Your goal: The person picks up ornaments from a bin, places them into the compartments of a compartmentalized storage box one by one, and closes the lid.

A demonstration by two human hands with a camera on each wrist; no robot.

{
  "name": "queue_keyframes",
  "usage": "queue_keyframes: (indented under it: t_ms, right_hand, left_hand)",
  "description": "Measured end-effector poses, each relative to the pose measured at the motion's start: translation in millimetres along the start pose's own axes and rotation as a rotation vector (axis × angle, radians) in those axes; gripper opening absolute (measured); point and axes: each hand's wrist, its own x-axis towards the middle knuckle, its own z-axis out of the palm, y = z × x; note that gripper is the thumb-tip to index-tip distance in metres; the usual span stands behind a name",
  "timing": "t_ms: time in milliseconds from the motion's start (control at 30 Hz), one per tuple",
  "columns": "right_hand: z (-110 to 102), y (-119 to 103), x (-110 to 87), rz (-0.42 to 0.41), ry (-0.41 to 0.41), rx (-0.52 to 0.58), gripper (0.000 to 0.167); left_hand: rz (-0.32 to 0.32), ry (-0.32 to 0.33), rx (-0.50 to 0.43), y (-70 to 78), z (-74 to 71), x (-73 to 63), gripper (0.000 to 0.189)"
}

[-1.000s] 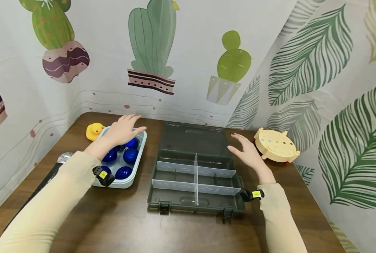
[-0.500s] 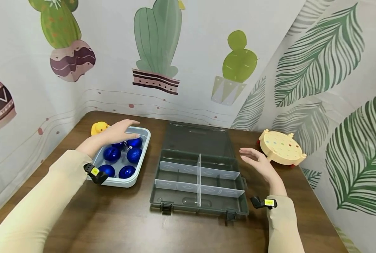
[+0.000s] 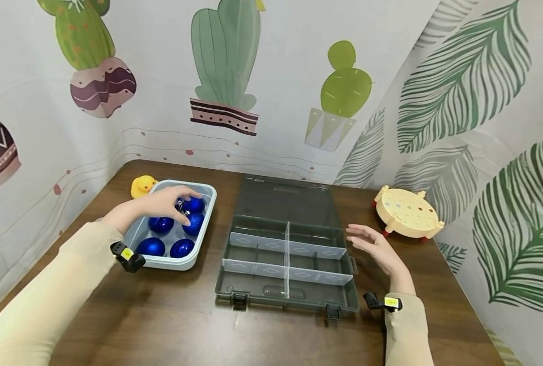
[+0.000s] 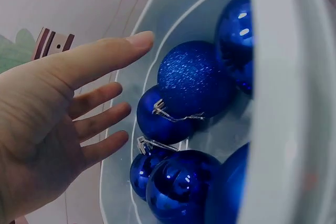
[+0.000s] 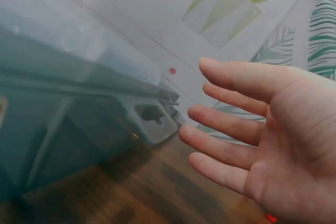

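Note:
My left hand (image 3: 165,202) hovers over a light blue plastic tub (image 3: 209,223) of shiny blue Christmas baubles. Thumb and fingers are spread apart, with a glittery bauble (image 4: 191,74) just beyond them in the left wrist view. Other baubles, such as a glossy one (image 3: 182,248) and another (image 3: 151,246), lie at the tub's near end. To the right, my right hand (image 3: 376,249) holds nothing; its fingers are loosely extended beside a grey see-through divider box (image 3: 287,292). That box lies with its lid (image 3: 285,201) folded back, and white dividers split it into several compartments.
A yellow rubber duck (image 3: 142,186) sits behind the tub's left side. On the right stands a cream toy (image 3: 407,212) with stubby legs and coloured dots. The brown wooden table (image 3: 184,315) meets a printed cloth backdrop (image 3: 280,91) at its rear.
My left hand has come down over the baubles, its fingers now lower in the tub. The right hand has shifted slightly right and nearer the front. The view has turned a little leftward.

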Motion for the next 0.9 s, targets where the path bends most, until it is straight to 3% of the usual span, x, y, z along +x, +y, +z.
queue_keyframes:
  t_ms: [200, 600, 900]
  right_hand:
    - [0, 2, -1.8, 0.014, -0.035, 0.024, 0.050]
    - [0, 3, -3.0, 0.073, -0.070, 0.012, 0.051]
    - [2, 10, -3.9, 0.051, -0.107, 0.070, 0.052]
  left_hand:
    - [0.047, -0.051, 0.042, 0.5, 4.5, 2.0, 0.071]
    - [0.047, -0.094, 0.101, -0.1, 10.6, 5.4, 0.065]
    - [0.028, -0.094, 0.121, -3.5, 15.9, 2.8, 0.063]
